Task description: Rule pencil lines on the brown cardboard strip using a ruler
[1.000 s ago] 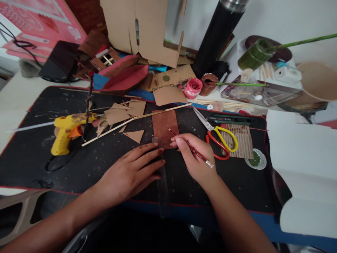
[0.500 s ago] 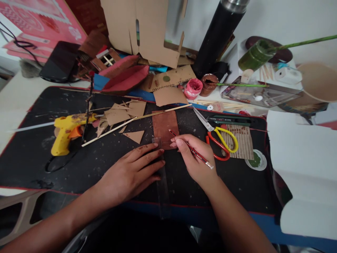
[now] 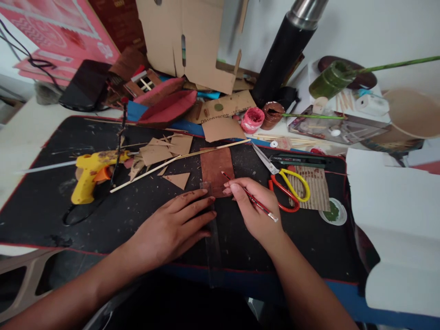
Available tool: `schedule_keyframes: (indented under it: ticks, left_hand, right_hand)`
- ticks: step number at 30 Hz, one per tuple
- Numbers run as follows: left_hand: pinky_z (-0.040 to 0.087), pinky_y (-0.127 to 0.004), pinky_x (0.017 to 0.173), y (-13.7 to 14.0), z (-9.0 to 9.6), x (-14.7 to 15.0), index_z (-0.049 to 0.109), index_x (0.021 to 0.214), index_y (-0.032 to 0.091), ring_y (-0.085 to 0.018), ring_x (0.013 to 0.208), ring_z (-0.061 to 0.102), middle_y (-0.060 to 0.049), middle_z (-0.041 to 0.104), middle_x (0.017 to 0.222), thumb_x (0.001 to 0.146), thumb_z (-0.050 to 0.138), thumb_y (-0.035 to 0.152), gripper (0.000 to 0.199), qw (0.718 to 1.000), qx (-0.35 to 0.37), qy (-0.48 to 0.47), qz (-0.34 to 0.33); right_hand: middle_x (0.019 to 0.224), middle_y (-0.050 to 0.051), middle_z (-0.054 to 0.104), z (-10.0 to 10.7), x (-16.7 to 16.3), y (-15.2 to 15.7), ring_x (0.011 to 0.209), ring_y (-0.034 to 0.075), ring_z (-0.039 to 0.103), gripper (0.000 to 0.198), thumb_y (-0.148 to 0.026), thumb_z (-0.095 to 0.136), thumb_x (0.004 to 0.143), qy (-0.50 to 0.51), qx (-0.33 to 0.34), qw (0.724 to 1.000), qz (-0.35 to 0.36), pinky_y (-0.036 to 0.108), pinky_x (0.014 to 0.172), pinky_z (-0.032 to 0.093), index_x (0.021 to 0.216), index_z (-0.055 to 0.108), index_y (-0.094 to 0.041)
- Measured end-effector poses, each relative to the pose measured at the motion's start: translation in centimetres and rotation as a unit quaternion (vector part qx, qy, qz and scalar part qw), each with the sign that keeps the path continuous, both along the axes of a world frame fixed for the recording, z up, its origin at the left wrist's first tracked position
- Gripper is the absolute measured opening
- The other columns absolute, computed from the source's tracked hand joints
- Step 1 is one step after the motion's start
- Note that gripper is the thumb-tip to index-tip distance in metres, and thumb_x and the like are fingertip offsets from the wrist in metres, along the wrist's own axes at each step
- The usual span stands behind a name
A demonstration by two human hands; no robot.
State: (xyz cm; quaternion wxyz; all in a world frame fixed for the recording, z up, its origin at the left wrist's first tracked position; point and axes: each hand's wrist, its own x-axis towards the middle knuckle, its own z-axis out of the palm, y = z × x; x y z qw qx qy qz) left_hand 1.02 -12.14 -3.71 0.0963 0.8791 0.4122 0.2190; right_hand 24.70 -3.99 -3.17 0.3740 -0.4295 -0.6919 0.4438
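Observation:
My left hand [image 3: 182,217] lies flat with its fingers stretched out, the fingertips resting on a clear ruler [image 3: 213,247]. Brown paint marks show on that hand's fingers. The ruler's far end overlaps a brown-painted rectangular piece [image 3: 216,167] that looks like cardboard. In my right hand [image 3: 259,204] is a red and black pencil [image 3: 256,200], pinched between thumb and fingers. Its tip points up and left over the brown piece, and whether it touches the surface I cannot tell. Right of this hand are scissors [image 3: 278,172] with one yellow and one red handle.
A yellow glue gun [image 3: 85,178] lies at left by cardboard scraps [image 3: 154,151] and a thin stick [image 3: 147,173]. Behind are a pink paint jar [image 3: 252,120], a brown paint jar [image 3: 272,115] and a black flask [image 3: 283,50]. A green-smeared lid [image 3: 333,211] sits at right.
The whole view has shifted slightly. My left hand still rests on the ruler, and my right hand keeps the pencil over the brown piece in nearly the same pose.

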Motion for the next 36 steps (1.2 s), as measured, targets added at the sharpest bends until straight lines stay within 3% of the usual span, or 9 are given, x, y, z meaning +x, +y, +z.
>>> schedule_keyframes:
  ticks: [36]
  left_hand:
    - [0.06, -0.052, 0.119, 0.03, -0.07, -0.11, 0.073, 0.142, 0.02, -0.034, 0.153, 0.058, -0.013, 0.071, 0.153, 0.111, 0.065, 0.026, 0.033, 1.0, -0.001, 0.001, -0.006]
  right_hand:
    - [0.103, 0.005, 0.087, -0.3, 0.16, -0.08, 0.091, 0.019, 0.083, 0.019, -0.029, 0.063, 0.113, 0.014, 0.006, 1.0, 0.001, 0.035, 0.085, 0.065, 0.108, 0.08, -0.023]
